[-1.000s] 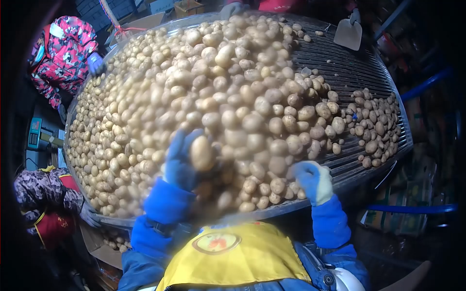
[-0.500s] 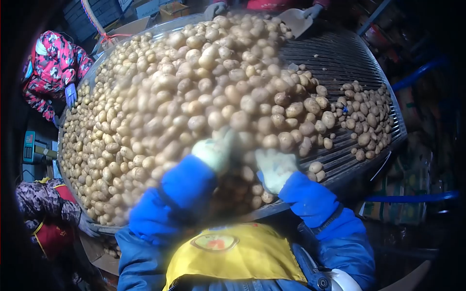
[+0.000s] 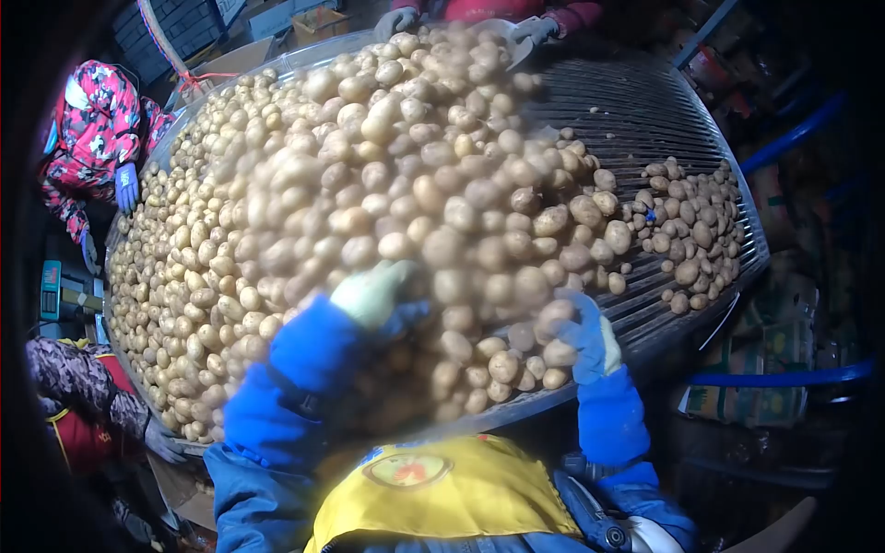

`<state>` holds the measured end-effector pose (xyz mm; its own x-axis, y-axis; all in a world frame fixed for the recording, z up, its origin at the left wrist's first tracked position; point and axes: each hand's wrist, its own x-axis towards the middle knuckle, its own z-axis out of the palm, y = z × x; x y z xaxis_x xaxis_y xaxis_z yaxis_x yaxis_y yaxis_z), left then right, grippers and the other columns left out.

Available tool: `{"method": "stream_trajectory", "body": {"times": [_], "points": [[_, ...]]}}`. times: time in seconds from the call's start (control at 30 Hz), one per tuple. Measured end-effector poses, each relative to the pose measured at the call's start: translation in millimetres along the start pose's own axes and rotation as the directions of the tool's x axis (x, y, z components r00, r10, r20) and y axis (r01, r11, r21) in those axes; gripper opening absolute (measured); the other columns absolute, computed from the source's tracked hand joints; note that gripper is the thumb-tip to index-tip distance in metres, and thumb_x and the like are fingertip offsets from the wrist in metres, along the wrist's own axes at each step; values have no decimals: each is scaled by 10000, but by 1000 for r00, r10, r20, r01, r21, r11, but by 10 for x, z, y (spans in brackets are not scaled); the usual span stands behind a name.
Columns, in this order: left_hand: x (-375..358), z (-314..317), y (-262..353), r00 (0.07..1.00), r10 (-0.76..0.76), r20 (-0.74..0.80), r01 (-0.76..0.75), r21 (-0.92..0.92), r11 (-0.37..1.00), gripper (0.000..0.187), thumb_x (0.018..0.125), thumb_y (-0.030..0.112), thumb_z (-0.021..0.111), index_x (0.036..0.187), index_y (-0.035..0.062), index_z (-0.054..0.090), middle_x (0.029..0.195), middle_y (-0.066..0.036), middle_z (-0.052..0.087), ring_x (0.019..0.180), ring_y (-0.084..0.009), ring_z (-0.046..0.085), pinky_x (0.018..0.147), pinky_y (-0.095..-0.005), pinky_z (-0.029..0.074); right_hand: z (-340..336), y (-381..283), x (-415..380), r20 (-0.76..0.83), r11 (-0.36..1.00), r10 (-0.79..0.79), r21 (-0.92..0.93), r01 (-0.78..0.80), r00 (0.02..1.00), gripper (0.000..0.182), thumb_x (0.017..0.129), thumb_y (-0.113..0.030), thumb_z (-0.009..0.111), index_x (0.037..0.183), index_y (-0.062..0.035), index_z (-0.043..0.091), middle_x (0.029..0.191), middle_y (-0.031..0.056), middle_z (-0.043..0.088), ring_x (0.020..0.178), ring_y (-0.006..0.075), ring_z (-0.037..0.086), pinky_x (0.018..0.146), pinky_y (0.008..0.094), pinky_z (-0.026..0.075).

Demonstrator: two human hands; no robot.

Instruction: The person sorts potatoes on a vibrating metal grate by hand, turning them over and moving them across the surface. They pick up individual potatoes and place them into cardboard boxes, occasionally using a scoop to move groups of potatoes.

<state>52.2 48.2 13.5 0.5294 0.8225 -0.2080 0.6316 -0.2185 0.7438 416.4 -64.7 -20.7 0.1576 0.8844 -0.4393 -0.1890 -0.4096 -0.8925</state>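
Head camera: sits on your head, facing forward and down.
Yellow garment (image 3: 442, 498): nearest your lens, at bottom centre.
Left hand (image 3: 376, 297), right hand (image 3: 590, 334): yours, slightly farther out, viewed from above.
Slatted table (image 3: 636, 106): spreads before you, far rim near the top.
Corners: dark around your wide, curved view.

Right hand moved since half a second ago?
Yes, rightward: the gloved right hand is now closer to the smaller potato pile at the right end of the slatted table.
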Motion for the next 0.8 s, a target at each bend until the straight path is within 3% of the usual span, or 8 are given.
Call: {"method": "stream_trajectory", "body": {"times": [0.07,0.13,0.17,0.23,0.4,0.53,0.63,0.8], "points": [[113,72,-121,1000,-6,7,6,-27,1000,460,963,391,747,1334,129,675,1210,-178,726,1135,-371,699,964,-478,554,252,-152,11,29,975,-79,-206,83,996,540,950,-221,741,1429,-24,588,1296,92,626,1123,205,649,898,306,574],[151,213,-205,988,-155,11,148,-382,912,436,981,387,734,1304,98,686,1190,-153,736,1064,-321,725,914,-459,568,262,-165,112,117,941,-159,-281,187,980,561,937,-298,748,1412,-30,613,1317,93,635,1139,217,650,930,323,576],[144,266,-229,973,-229,36,211,-544,812,427,990,385,727,1289,82,691,1181,-141,742,1028,-296,738,890,-450,575,268,-170,162,161,919,-199,-312,241,967,575,931,-336,752,1403,-33,625,1328,93,639,1147,223,651,946,331,577],[70,199,-141,984,-117,134,172,-878,447,409,1036,327,680,1305,19,665,1181,-131,725,917,-270,750,849,-424,599,561,-408,119,217,1000,10,-12,-8,976,567,931,-347,751,1394,-43,632,1336,92,642,1132,219,657,947,330,582],[-160,165,489,956,-259,138,187,-967,176,447,1134,418,502,1242,34,704,991,-43,738,902,-152,658,847,-324,543,799,-258,420,307,994,-110,47,101,945,543,962,-325,757,1400,-36,616,1253,65,666,1107,169,638,980,313,531],[-18,247,210,912,-194,361,319,-922,-219,451,1134,418,513,1256,28,704,1030,-97,769,932,-212,713,873,-377,589,686,-389,620,446,993,-27,-90,75,895,560,976,-363,755,1413,-46,607,1292,60,675,1093,156,653,955,308,552],[45,529,-253,942,-44,333,303,-900,-313,448,1099,342,610,1432,42,607,1242,-131,732,1090,-279,743,941,-439,608,760,-491,607,454,990,14,-134,53,891,572,996,-360,734,1444,-33,592,1337,83,662,1158,182,651,996,329,551],[-99,421,-78,995,-19,94,96,-991,94,470,1007,257,750,1410,50,627,1301,-108,705,1143,-237,715,988,-393,591,698,-372,830,466,993,45,-115,10,884,568,1043,-338,677,1505,-30,557,1416,100,636,1226,194,640,1041,335,547]]}}
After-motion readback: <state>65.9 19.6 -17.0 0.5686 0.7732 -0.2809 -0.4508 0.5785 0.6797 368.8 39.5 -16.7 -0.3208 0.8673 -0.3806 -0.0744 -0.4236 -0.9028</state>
